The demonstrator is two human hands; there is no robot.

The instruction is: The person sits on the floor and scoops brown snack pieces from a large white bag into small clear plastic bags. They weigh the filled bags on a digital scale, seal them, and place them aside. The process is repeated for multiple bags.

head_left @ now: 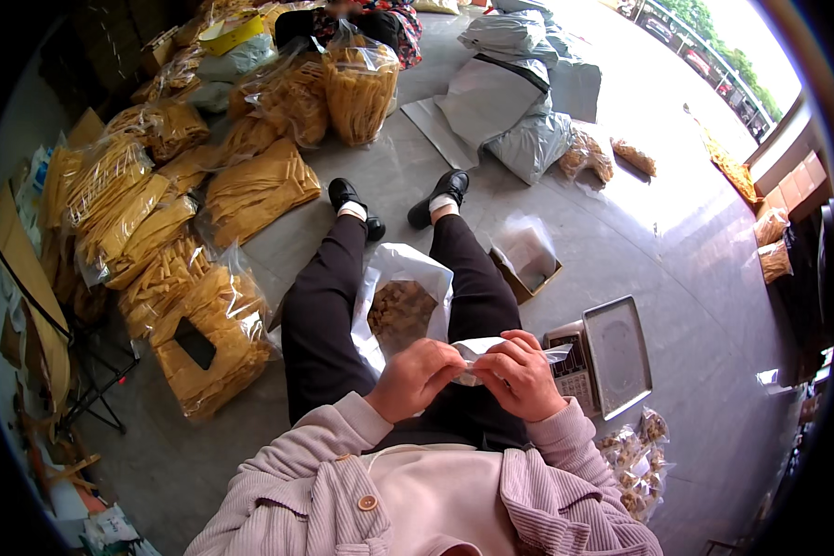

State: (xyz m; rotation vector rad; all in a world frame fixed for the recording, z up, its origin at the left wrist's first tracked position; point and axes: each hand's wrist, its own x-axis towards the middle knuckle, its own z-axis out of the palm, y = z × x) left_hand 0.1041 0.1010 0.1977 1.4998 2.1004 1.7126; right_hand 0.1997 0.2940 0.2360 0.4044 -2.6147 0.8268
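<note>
My left hand and my right hand meet over my lap, fingers pinched together on a small plastic bag. Its whitish film shows between and behind my fingers, and one corner sticks out past the right hand. What the bag holds, if anything, I cannot make out. Just beyond my left hand, a large white sack stands with its mouth wide between my thighs. Brown dried chunks lie inside it.
A scale with a metal tray and keypad sits right of my knee, filled small bags beside it. A carton of clear bags is further out. Bags of yellow-brown dried strips crowd the left, one bearing a phone. Grey sacks stand ahead.
</note>
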